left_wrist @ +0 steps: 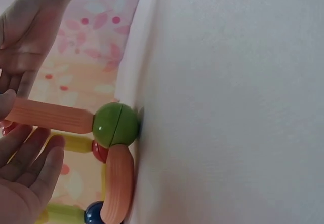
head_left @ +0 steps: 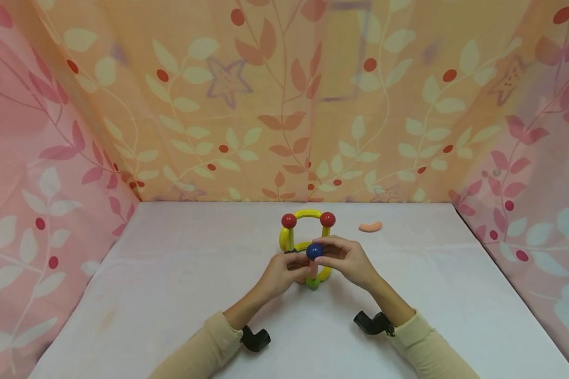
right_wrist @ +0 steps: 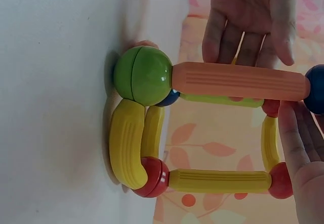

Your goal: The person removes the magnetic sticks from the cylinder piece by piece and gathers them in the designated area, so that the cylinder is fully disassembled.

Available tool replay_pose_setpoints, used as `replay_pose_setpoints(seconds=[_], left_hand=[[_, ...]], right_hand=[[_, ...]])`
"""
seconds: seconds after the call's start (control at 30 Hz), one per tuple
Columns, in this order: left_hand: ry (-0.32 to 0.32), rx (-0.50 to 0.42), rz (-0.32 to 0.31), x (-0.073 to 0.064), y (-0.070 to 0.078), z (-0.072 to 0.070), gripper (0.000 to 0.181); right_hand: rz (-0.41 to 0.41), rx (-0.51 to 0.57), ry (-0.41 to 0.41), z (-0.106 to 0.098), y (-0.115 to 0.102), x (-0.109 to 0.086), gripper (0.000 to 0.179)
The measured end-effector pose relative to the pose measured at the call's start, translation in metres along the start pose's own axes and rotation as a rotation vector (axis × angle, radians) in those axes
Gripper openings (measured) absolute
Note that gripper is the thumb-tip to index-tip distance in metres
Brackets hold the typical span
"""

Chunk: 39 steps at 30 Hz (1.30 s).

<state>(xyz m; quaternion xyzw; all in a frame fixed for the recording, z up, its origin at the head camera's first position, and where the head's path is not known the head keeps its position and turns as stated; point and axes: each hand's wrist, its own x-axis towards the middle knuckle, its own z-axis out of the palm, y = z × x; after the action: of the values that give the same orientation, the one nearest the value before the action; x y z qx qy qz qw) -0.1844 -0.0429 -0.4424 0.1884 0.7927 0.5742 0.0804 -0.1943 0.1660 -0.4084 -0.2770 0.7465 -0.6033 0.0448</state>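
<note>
A frame of magnetic rods and balls stands on the white table. From the green ball (right_wrist: 143, 76) at its near base rises a straight orange rod (right_wrist: 238, 81) topped by a blue ball (head_left: 315, 251). My right hand (head_left: 348, 260) pinches this ball between thumb and fingers. My left hand (head_left: 277, 273) is at the rod's upper part, thumb at one side and fingers reaching behind it. Yellow curved rods (right_wrist: 126, 145) and a curved orange rod (left_wrist: 119, 183) join the base. Behind, two red balls (head_left: 289, 220) on uprights carry a yellow arch (head_left: 308, 213).
A loose curved orange rod (head_left: 370, 227) lies on the table (head_left: 170, 295), behind and to the right of the frame. Patterned cloth (head_left: 284, 105) encloses the back and both sides. A black wrist mount (head_left: 372, 322) hangs under the right forearm, another (head_left: 256, 339) under the left.
</note>
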Motion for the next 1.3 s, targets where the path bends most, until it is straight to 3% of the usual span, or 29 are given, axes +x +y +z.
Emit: replay_pose_setpoints(seconds=[0.4,0.63,0.93,1.1,1.2,1.3], left_hand=[[0.024,-0.008,0.021,0.003,-0.005,0.01,0.029],[0.033,0.084,0.05,0.003,-0.004,0.013,0.026],[0.022,0.174,0.096,0.003,0.0,0.015,0.023],[0.029,0.191,0.102,0.003,0.001,0.016,0.027],[0.028,0.196,0.085,0.004,0.001,0.015,0.032],[0.025,0.207,0.074,0.005,0.002,0.014,0.034]], right_hand=[[-0.09,-0.147,0.01,0.002,-0.004,-0.002,0.039],[-0.191,-0.274,0.031,0.005,-0.008,-0.004,0.039],[-0.335,-0.332,0.102,0.006,-0.002,-0.004,0.036],[-0.318,-0.23,0.226,-0.003,-0.015,-0.001,0.036],[-0.352,-0.155,0.35,-0.014,-0.033,0.005,0.04],[-0.38,-0.147,0.418,-0.027,-0.044,0.01,0.041]])
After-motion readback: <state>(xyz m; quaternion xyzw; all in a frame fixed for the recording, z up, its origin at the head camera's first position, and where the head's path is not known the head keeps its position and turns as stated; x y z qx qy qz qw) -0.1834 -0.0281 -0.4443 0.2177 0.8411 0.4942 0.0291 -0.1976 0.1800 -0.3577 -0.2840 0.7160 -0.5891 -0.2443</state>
